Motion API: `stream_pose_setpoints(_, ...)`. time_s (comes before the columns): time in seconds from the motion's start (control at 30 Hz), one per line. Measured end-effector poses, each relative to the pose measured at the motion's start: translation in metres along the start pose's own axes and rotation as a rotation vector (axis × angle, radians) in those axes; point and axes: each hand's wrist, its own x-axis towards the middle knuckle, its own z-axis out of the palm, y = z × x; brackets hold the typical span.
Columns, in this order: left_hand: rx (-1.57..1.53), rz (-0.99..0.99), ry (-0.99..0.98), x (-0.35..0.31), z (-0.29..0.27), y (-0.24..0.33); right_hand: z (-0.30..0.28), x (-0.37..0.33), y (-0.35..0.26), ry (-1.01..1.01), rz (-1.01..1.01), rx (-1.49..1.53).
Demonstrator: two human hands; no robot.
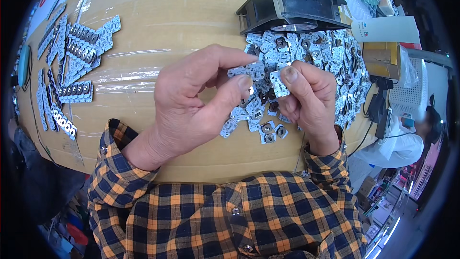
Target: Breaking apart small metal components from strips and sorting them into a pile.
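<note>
Between the thumb and forefinger of my left hand (196,93) is a small white circuit board (254,71), held above the table. My right hand (309,93) pinches another small circuit board (278,84) under its thumb, close beside the first; the two boards look apart. Below and behind both hands spreads a heap of small circuit boards (347,72), many bearing round metallic parts. A few loose boards (270,133) lie at the heap's near edge. My fingers hide the far sides of both held boards.
A black fan (297,5) stands behind the heap. Strips of joined boards (84,43) lie at the left on the brown cardboard-covered table (139,0). At the right are a cardboard box (381,60), a white perforated basket (409,86) and cables. Another person (400,139) is at far right.
</note>
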Motion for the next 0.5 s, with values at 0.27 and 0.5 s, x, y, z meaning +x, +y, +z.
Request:
stream_pose_setpoints(0.27,0.04,0.076,0.037,-0.003,0.005,-0.004,-0.001,0.005,0.001,-0.071,-0.199,-0.361)
stream_pose_setpoints(0.5,0.174,0.043,-0.377,-0.001,-0.005,-0.009,-0.005,0.005,0.001,-0.075,-0.453,-0.577)
